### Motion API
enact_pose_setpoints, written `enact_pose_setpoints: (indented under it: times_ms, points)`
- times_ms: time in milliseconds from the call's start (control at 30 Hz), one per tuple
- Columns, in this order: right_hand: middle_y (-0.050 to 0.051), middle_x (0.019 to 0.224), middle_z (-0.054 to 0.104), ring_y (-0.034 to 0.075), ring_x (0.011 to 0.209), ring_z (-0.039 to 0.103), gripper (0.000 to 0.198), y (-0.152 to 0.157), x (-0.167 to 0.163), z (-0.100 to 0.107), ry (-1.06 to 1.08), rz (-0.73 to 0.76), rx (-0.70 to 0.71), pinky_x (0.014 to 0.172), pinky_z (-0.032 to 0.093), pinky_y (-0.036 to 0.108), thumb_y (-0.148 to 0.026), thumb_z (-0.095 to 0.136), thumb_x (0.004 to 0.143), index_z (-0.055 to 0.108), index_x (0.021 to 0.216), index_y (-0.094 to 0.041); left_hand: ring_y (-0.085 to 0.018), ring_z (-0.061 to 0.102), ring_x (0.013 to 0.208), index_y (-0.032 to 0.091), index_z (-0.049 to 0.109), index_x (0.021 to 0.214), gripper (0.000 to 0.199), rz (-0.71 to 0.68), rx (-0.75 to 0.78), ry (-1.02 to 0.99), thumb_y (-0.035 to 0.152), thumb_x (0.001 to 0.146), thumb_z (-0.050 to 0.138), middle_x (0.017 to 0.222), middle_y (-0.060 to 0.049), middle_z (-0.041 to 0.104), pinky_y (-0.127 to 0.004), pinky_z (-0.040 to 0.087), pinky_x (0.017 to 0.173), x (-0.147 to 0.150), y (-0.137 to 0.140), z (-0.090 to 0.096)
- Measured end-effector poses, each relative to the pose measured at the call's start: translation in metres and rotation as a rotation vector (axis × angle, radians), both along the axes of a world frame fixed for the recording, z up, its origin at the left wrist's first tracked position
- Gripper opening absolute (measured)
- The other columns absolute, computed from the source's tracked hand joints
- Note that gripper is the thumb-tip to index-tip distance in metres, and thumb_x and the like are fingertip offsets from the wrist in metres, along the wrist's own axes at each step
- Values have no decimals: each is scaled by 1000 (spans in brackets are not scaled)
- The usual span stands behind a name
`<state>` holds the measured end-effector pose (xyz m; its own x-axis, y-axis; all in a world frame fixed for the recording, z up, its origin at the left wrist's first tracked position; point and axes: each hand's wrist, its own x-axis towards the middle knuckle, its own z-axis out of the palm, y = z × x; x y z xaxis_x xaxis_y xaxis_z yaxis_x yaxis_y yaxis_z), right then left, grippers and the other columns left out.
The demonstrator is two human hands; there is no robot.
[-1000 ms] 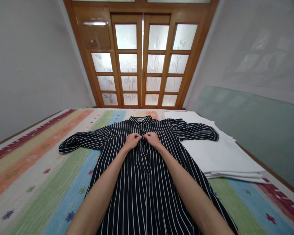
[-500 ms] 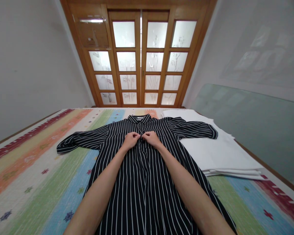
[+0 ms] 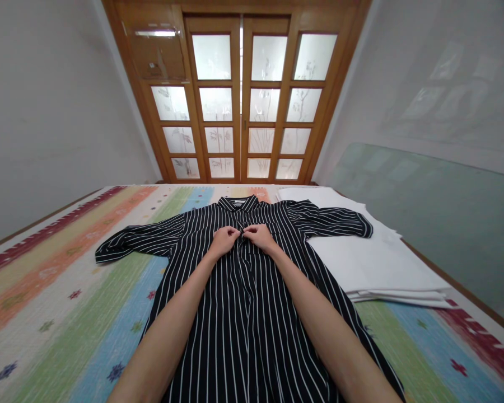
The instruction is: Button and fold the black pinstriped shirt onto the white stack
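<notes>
With left hand (image 3: 225,240) and right hand (image 3: 259,236) nearly meeting just below the centre of the frame, pinches the front placket of the striped shirt (image 3: 235,313) between closed fingertips, a little below the collar (image 3: 248,205). Has the striped shirt spread front side up from mid-frame to the bottom edge, one sleeve (image 3: 140,239) reaching left over a multicoloured patterned cloth (image 3: 46,313), the other (image 3: 340,222) reaching right across folded white cloth (image 3: 373,263). Faces wooden doors (image 3: 237,112) with frosted panes at top centre and a pale green panel (image 3: 403,190) at right.
</notes>
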<state>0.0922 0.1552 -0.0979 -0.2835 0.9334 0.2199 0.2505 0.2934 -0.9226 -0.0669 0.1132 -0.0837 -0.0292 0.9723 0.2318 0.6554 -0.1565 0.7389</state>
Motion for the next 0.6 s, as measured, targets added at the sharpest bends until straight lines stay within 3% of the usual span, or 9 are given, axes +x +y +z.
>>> enact_pose_setpoints:
  times_ms: [300, 433, 600]
  points:
    - [3, 72, 71, 15, 67, 61, 15, -1, 1, 3, 60, 53, -74, 62, 46, 24, -21, 61, 64, 74, 69, -15, -18, 65, 78, 17, 71, 81, 20, -4, 29, -22, 29, 84, 55, 85, -5, 72, -30, 48, 78, 0, -1, 0]
    - [3, 70, 71, 12, 57, 56, 14, -3, 1, 6, 76, 73, -109, 54, 42, 22, -20, 63, 63, 73, 71, -14, -18, 65, 79, 17, 71, 82, 21, 1, 29, -9, 29, 85, 54, 85, -5, 72, -31, 47, 81, 0, 0, -1]
    - [2, 64, 68, 7, 40, 42, 20, -3, -1, 7, 132, 113, -146, 42, 34, 21, -25, 56, 73, 71, 71, -14, -19, 65, 80, 16, 71, 83, 21, 10, -12, 24, 27, 85, 53, 86, -6, 73, -31, 47, 82, 0, 1, 0]
